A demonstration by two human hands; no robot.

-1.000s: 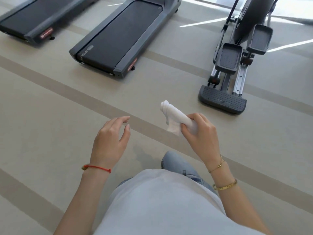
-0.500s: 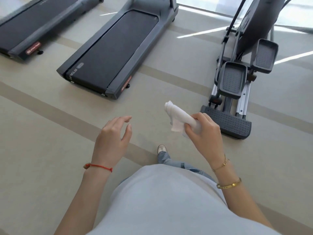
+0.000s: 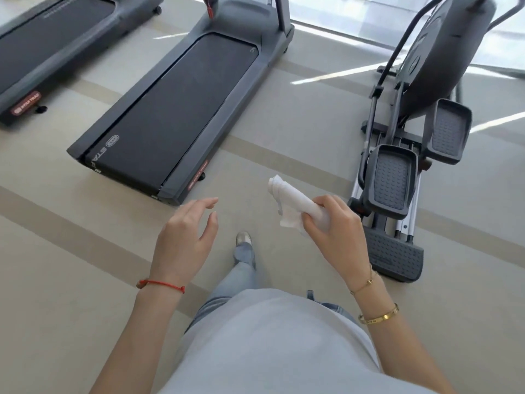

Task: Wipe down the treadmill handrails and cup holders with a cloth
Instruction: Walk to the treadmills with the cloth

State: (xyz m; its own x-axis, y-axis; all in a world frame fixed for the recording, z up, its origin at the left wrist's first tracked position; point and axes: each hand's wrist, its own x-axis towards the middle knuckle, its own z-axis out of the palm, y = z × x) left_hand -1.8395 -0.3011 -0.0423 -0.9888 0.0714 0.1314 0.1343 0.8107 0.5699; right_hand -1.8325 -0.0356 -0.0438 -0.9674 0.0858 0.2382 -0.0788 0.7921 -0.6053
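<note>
A rolled white cloth (image 3: 292, 201) sticks up and to the left out of my right hand (image 3: 333, 234), which is closed around its lower end. My left hand (image 3: 186, 240) hovers beside it, fingers apart and holding nothing. A dark grey treadmill (image 3: 176, 115) lies on the floor just ahead, its rear end close to my left hand. Its two uprights rise out of the top of the view, so the handrails and cup holders are hidden.
A second treadmill (image 3: 42, 52) lies at the far left. An elliptical trainer (image 3: 397, 177) with two foot pedals stands at the right, near my right hand. My foot (image 3: 243, 240) is on the beige striped floor between the two machines.
The treadmill and elliptical have come closer and lower in view as I walk forward. One foot has stepped ahead. Both hands keep their pose, the cloth still held.
</note>
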